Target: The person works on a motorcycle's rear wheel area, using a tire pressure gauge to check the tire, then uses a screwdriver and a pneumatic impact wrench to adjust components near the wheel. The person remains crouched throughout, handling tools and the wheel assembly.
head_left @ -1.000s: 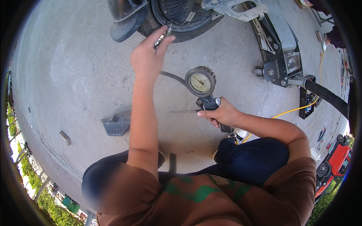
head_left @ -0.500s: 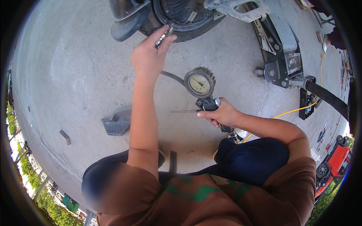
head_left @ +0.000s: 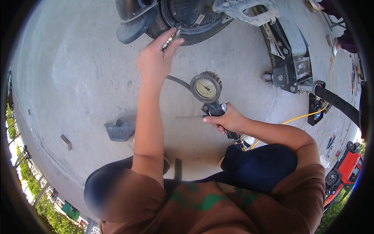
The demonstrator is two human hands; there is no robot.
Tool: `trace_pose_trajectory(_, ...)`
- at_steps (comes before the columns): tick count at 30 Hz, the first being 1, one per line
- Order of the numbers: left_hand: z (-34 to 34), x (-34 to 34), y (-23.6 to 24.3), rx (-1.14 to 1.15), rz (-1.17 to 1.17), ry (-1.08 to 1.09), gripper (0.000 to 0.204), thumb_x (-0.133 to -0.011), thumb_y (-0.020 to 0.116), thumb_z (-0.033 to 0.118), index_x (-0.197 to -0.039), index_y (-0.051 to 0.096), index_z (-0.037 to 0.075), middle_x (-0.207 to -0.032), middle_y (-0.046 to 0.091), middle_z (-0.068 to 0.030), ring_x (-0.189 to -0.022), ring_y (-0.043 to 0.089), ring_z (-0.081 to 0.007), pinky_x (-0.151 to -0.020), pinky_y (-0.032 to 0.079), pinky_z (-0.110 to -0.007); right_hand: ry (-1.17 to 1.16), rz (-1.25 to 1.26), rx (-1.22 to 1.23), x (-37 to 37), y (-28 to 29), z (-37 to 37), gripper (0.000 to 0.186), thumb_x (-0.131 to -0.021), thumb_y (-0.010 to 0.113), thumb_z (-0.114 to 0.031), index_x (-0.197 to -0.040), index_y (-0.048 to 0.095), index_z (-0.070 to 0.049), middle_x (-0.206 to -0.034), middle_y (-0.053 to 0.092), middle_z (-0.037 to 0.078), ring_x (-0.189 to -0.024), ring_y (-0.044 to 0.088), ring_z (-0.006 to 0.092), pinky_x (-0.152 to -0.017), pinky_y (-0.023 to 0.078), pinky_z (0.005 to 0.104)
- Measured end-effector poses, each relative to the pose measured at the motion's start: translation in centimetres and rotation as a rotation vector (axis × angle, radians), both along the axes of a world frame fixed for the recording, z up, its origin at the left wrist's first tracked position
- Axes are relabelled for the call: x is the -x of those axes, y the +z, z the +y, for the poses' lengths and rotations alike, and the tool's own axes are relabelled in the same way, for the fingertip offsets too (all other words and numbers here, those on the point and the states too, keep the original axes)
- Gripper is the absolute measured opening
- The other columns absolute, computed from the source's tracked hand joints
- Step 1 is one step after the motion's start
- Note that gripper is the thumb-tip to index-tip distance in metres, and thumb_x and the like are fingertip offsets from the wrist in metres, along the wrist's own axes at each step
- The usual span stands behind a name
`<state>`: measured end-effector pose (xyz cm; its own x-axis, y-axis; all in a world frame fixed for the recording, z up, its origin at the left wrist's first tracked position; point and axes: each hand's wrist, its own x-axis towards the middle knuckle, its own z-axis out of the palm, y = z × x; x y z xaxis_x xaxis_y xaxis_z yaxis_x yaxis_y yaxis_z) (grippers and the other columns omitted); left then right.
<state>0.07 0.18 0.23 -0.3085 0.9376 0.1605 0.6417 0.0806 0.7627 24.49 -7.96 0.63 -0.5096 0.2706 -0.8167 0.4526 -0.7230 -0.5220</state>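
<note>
My left hand (head_left: 155,60) grips a metal air chuck (head_left: 169,40) at the valve beside the dark wheel rim (head_left: 186,23) of a raised tyre (head_left: 206,33). A black hose (head_left: 179,82) runs from behind that hand to a round dial gauge (head_left: 205,87). My right hand (head_left: 226,119) is wrapped round the inflator's black handle (head_left: 218,110) below the dial, and a thin metal rod (head_left: 187,116) sticks out leftward at the thumb. A dark plastic part (head_left: 119,130) lies on the concrete beneath my left arm.
A black floor jack (head_left: 288,70) with padded handle (head_left: 337,101) stands right. Beyond are a tool tray (head_left: 315,115), yellow hose (head_left: 296,117), another person's dark-clothed limb (head_left: 346,41) and a red toy-like vehicle (head_left: 343,167). A small block (head_left: 65,142) lies left.
The views are almost the same. My left hand and the wheel sit very slightly lower and further right in the picture; both hands keep their grips.
</note>
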Motion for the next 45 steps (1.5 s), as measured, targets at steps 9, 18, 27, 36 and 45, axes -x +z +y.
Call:
trace_pose_trajectory(9, -0.14, 0.06, 0.28, -0.024, 0.041, -0.035, 0.034, -0.084, 0.074, 0.029, -0.112, 0.07, 0.01, -0.07, 0.065, -0.0023, -0.06, 0.056, -0.0077, -0.058, 0.046, -0.023, -0.021, 0.01, 0.023, 0.13, 0.02, -0.05, 0.034, -0.084, 0.074, -0.026, -0.067, 0.054, -0.004, -0.054, 0.051, 0.003, -0.042, 0.049, 0.0102, -0.039, 0.042, 0.0268)
trace_pose_trajectory(18, -0.11, 0.14, 0.16, -0.017, 0.048, -0.036, 0.034, -0.084, 0.074, 0.03, -0.112, 0.07, 0.01, -0.072, 0.067, -0.0029, -0.061, 0.058, -0.0075, -0.058, 0.047, -0.023, -0.014, 0.014, 0.032, 0.07, -0.03, -0.05, 0.033, -0.086, 0.073, -0.025, -0.066, 0.054, -0.006, -0.054, 0.051, 0.002, -0.043, 0.048, 0.0095, -0.04, 0.042, 0.0263)
trace_pose_trajectory(27, -0.13, 0.08, 0.11, -0.004, 0.013, -0.027, 0.034, -0.084, 0.074, 0.03, -0.113, 0.07, 0.011, -0.075, 0.068, -0.0019, -0.062, 0.058, -0.0071, -0.059, 0.047, -0.022, -0.034, 0.013, 0.051, 0.07, 0.07, -0.08, 0.034, -0.085, 0.073, -0.026, -0.066, 0.053, -0.006, -0.053, 0.051, 0.002, -0.042, 0.048, 0.0099, -0.04, 0.042, 0.0266)
trace_pose_trajectory(36, -0.09, 0.06, 0.44, 0.036, -0.002, -0.03, 0.034, -0.084, 0.074, 0.03, -0.113, 0.07, 0.011, -0.075, 0.068, -0.0019, -0.061, 0.058, -0.007, -0.058, 0.047, -0.022, -0.04, 0.009, 0.078, 0.05, 0.09, -0.13, 0.033, -0.086, 0.073, -0.024, -0.066, 0.053, -0.007, -0.054, 0.051, 0.002, -0.044, 0.048, 0.0102, -0.041, 0.042, 0.0267)
trace_pose_trajectory(45, -0.07, 0.08, 0.47, 0.055, 0.007, -0.024, 0.035, -0.084, 0.074, 0.03, -0.112, 0.07, 0.011, -0.073, 0.067, -0.0019, -0.061, 0.057, -0.0068, -0.058, 0.046, -0.022, -0.026, 0.004, 0.091, 0.12, 0.32, -0.07, 0.033, -0.086, 0.073, -0.025, -0.067, 0.052, -0.007, -0.055, 0.051, 0.002, -0.045, 0.047, 0.0097, -0.041, 0.041, 0.0264)
